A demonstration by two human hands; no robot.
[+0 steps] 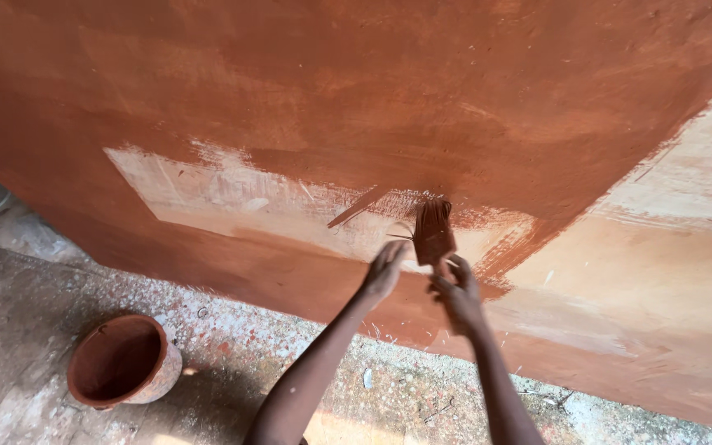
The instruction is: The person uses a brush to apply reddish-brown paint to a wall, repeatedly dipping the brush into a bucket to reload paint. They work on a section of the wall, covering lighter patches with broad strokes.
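Brush [433, 231] sits mid-frame on our wall [372, 99], right hand [457, 298] clamped on its handle, left hand [382, 270] open beside it. Overloaded bristles could drip; bucket [125, 360] stands lower left.

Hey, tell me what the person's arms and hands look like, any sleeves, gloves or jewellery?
Both arms are bare as far as the picture shows: no sleeves, gloves, watch or rings visible. The left hand and right hand are slim, with long thin forearms. Any paint smears on them are too small to tell.
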